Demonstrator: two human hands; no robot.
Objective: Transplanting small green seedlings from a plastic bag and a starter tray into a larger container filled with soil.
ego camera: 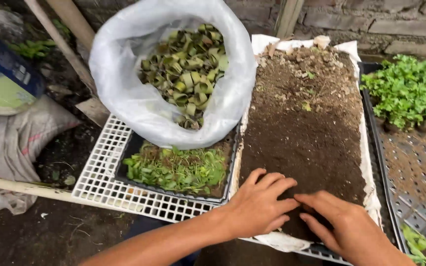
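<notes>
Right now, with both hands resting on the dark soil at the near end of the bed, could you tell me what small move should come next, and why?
Probably spread the left hand and right hand slowly outward, levelling the soil. Both lie flat, fingers meeting at the near edge, holding nothing. The near soil looks dark and smooth, while the far end is lumpy and paler, so smoothing seems unfinished.

Both hands, left and right, flat on dark soil
</notes>
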